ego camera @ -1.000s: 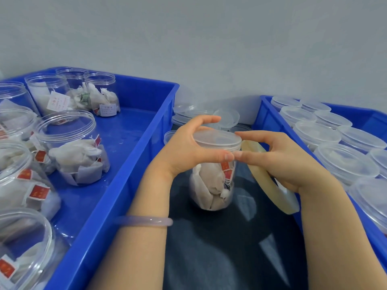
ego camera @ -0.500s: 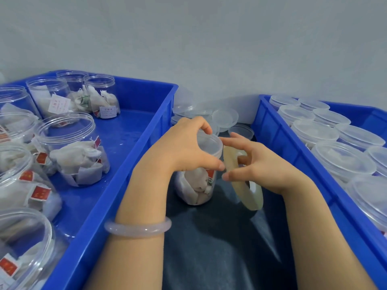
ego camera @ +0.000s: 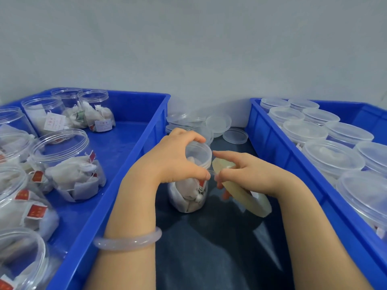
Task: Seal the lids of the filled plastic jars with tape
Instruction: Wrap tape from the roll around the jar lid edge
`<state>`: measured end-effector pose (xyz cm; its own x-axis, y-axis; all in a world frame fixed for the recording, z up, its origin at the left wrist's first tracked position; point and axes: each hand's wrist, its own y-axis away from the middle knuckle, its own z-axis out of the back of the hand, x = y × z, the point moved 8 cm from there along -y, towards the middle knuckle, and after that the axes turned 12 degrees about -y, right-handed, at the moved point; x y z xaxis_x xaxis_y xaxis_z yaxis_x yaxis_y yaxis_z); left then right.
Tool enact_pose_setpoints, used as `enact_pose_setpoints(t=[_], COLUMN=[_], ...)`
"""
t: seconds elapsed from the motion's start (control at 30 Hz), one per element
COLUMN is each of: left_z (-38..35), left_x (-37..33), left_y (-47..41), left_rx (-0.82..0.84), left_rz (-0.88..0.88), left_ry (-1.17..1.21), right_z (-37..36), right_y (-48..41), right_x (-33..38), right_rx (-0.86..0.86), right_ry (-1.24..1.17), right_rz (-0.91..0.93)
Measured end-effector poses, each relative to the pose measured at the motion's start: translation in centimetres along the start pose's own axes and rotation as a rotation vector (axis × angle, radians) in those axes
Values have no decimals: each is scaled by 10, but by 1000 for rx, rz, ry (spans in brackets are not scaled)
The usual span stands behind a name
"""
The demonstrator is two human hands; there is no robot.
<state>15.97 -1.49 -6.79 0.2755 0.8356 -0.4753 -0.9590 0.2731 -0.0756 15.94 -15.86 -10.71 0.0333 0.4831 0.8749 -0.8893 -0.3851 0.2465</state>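
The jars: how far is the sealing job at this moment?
Done, it seems: lidded jars stand in the right crate; tape on them is too faint to confirm. In hand: the left hand grips one filled jar by its lid, while the right hand holds the tape roll at the rim. Left: open jars in the left crate, without lids.
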Motion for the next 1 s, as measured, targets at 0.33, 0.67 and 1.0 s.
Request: enact_pose_setpoints(t=[0.33, 0.67, 1.0], left_z=[2, 0, 1], left_x=[4, -18, -21], left_y=[-1, 3, 5], left_rx=[-19, 20, 34], left_rz=[0, -49, -42], left_ry=[40, -137, -90], right_z=[7, 7, 11], right_y=[-3, -4, 4], right_x=[13, 22, 22], right_rx=[-44, -82, -31], right_ry=[-47, -100, 0], right_rz=[308, 392, 332])
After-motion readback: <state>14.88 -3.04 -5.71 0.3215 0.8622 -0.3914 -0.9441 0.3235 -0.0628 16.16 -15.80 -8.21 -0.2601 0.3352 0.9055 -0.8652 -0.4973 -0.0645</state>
